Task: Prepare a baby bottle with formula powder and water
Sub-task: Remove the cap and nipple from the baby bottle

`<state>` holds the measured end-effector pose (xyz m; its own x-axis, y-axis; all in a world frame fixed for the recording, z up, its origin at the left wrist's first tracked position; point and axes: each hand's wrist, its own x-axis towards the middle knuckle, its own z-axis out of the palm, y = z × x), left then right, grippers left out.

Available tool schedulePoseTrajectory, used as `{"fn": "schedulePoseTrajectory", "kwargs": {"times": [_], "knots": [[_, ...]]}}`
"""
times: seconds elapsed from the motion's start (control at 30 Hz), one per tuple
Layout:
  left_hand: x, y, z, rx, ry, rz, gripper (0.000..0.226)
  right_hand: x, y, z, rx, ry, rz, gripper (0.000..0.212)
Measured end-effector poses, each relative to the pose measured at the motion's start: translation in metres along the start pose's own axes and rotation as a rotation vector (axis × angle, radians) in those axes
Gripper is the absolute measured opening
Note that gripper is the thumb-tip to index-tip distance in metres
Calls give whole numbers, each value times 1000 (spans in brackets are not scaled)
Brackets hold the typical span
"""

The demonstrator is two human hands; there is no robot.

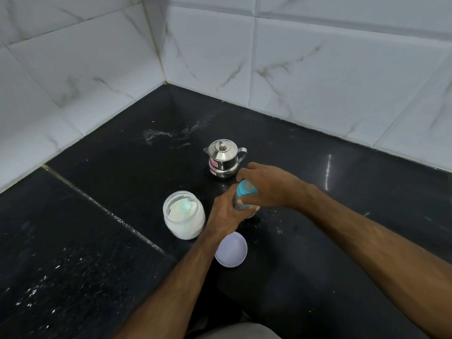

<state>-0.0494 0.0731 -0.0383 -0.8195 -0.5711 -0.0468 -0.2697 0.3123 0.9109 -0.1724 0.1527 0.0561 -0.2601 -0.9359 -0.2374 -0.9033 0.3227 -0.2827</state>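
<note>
The baby bottle (241, 204) stands on the black counter (122, 167), its clear body mostly hidden by my hands. My left hand (226, 211) grips the body from the left. My right hand (266, 185) curls round the blue cap (245, 188) at the top. Left of the bottle stands an open clear jar of white formula powder (184, 215) with a pale scoop inside. A small steel kettle (223, 159) with its lid on sits just behind the bottle.
A pale lilac jar lid (232, 249) lies upside down in front of the bottle, under my left wrist. White powder specks dot the counter at the lower left. Marble-tiled walls (318, 69) close off the back and left, meeting in a corner.
</note>
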Motion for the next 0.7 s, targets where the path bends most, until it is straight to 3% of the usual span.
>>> {"fn": "schedulePoseTrajectory", "kwargs": {"times": [0.2, 0.5, 0.7], "knots": [[11, 4, 1, 144, -105, -154, 72, 1, 1, 1, 36, 18, -20, 48], [4, -4, -1, 0, -67, -41, 59, -17, 20, 8, 288, 209, -24, 42], [8, -8, -1, 2, -55, -22, 60, -49, 49, 36, 530, 377, 90, 58]]}}
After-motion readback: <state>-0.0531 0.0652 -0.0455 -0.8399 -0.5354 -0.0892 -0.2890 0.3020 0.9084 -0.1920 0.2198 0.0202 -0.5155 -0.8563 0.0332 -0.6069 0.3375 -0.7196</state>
